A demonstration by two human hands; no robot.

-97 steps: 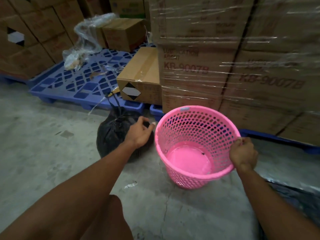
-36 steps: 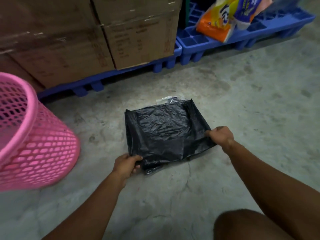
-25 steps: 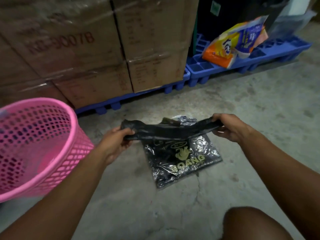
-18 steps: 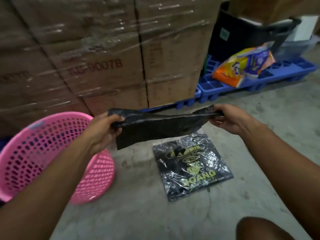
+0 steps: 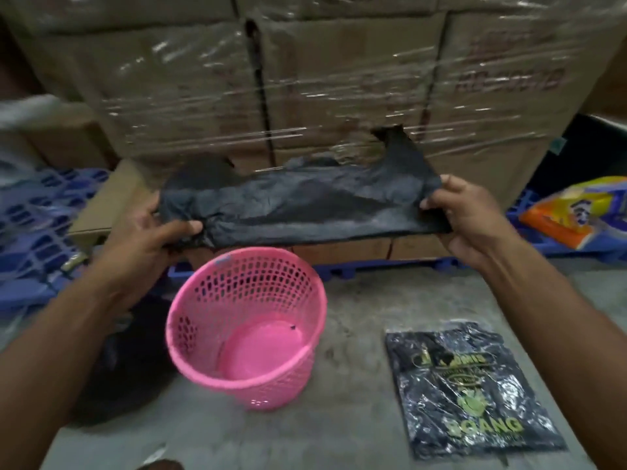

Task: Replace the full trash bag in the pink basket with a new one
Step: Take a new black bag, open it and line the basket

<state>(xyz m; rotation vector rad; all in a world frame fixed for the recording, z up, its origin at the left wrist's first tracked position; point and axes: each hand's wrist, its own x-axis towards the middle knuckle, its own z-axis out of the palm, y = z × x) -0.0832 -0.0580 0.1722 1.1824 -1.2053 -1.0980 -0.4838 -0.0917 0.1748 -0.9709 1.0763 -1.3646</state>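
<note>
Whereas half a second ago the pink basket (image 5: 246, 329) sat off to my left and the new black bag (image 5: 302, 206) hung low between my hands, the basket now stands directly below the bag, which I hold higher and stretched wide. My left hand (image 5: 154, 228) is clenched on the bag's left end, thumb over the bunched plastic; my right hand (image 5: 466, 212) pinches its right edge between thumb and fingers. Basket: upright on the concrete floor (image 5: 356, 435), unlined, clear of the bag. The pack of bags (image 5: 470, 390), black with gold print, lies flat on the floor to the basket's right, apart from it. A dark tied full bag (image 5: 125, 368) sits just left of the basket, partly hidden by my forearm. Behind stand shrink-wrapped cartons (image 5: 339, 79) on blue pallets (image 5: 30, 225). An orange packet (image 5: 576, 212) lies far right.
</note>
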